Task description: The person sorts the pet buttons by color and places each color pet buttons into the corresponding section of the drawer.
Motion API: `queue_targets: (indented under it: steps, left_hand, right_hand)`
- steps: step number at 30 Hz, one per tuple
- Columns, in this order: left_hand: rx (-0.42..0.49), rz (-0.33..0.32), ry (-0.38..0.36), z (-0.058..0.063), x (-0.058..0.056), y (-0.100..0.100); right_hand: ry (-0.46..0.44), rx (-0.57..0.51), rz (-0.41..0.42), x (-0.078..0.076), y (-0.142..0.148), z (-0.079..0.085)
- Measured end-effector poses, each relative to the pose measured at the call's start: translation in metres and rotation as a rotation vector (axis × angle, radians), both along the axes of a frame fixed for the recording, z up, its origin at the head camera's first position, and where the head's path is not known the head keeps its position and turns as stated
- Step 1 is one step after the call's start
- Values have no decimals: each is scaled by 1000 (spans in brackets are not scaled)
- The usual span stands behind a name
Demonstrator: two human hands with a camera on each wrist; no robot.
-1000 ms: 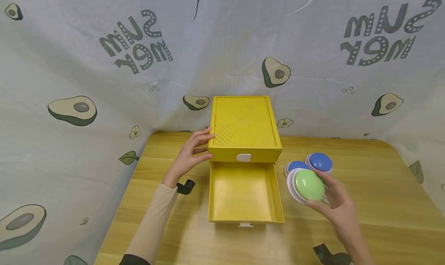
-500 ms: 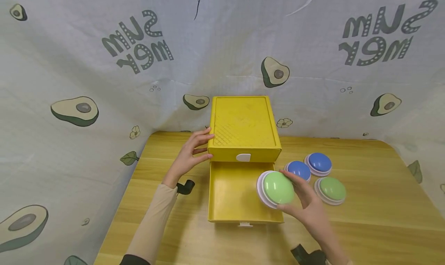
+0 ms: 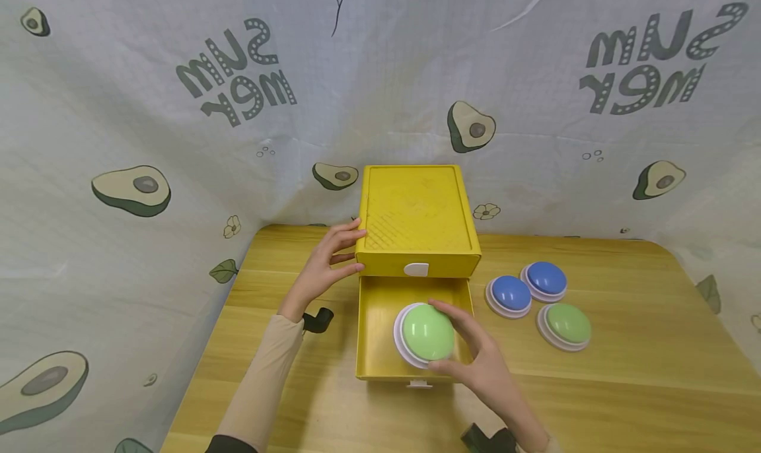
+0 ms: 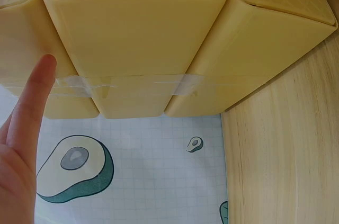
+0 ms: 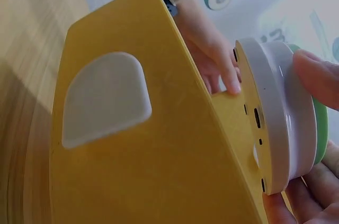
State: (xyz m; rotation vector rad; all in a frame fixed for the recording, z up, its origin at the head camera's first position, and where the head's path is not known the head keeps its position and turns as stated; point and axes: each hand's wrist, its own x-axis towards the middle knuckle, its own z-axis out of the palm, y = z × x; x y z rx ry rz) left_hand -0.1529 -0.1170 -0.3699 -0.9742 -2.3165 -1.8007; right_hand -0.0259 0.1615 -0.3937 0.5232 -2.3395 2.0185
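My right hand (image 3: 484, 367) holds a green-domed push button (image 3: 427, 333) with a white round base, fingers on the far side and thumb on the near side. In the head view it appears over the pulled-out lower drawer (image 3: 371, 347) of a yellow drawer box (image 3: 416, 209). The right wrist view shows the button's white base (image 5: 267, 113) tilted, beside the drawer's front panel (image 5: 122, 171). My left hand (image 3: 321, 268) rests against the box's left side, its thumb at the front corner. One extended finger (image 4: 39, 83) touches the yellow side wall in the left wrist view.
Right of the box, two blue push buttons (image 3: 510, 294) and another green push button (image 3: 567, 324) lie on the wooden table (image 3: 624, 360). The upper drawer with a white handle (image 3: 416, 269) is closed. A printed curtain (image 3: 392, 76) hangs behind.
My right hand has carried the green push button leftward from beside the blue ones to over the open drawer. The left hand and the box have stayed still.
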Motion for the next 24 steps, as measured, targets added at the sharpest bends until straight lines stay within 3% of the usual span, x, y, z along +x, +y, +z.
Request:
queue_targets:
  steps: [12,18,24]
  left_hand:
    - [-8,11,-25,-1,-2,-2]
    - [-6,10,-29,-1,-3,-2]
    - [-1,2,-8,1,-3,-2]
  right_hand:
    - [20,41,53,-6,-20,-2]
    - [42,141,65,-9,-30,-2]
    - [-35,211,54,-11,-37,1]
